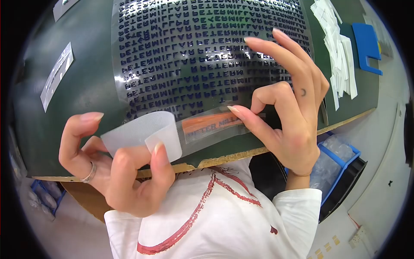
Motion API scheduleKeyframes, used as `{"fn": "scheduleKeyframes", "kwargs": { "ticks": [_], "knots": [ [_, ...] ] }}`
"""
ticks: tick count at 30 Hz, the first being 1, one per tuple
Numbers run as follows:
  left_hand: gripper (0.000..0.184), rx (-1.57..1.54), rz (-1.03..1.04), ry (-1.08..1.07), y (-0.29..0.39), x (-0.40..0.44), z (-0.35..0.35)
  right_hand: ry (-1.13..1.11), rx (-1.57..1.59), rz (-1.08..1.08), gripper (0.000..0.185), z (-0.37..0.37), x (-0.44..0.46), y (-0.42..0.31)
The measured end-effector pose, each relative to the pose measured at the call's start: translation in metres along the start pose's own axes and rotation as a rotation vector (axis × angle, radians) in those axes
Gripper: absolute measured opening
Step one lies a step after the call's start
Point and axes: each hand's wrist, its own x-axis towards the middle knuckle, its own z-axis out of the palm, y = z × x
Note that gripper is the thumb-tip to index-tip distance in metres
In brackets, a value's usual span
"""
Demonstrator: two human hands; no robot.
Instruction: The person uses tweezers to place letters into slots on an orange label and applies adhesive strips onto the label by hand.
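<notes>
My left hand (129, 177) pinches a white textured strip (146, 125) between thumb and finger, and the strip curls back over itself. From it a clear film strip (189, 144) stretches to the right along the table's front edge. An orange piece (207, 124) with dark lettering shows at the film's middle. My right hand (293, 103) has thumb and index finger closed at the film's right end, its other fingers raised. Just beyond both hands lies a large transparent sheet (185, 71) with rows of dark raised letters, a few missing at its near edge.
The dark green table (92, 82) has a worn front edge. White paper strips (338, 52) are piled at right, beside a blue plastic piece (366, 47). A small clear-and-white strip (57, 75) lies left. Below right stands a blue-rimmed bin (332, 159) with clear plastic.
</notes>
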Motion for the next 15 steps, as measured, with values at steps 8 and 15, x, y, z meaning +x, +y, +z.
{"fn": "scheduleKeyframes", "kwargs": {
  "ticks": [8, 15],
  "knots": [
    [0.006, -0.224, 0.316, 0.061, -0.003, 0.001, -0.010, 0.161, 0.257, 0.001, 0.034, -0.013, -0.017, 0.002],
    [0.022, -0.786, 0.067, -0.486, 0.015, 0.013, -0.024, 0.129, 0.615, 0.188, 0.050, -0.026, -0.032, -0.010]
  ]
}}
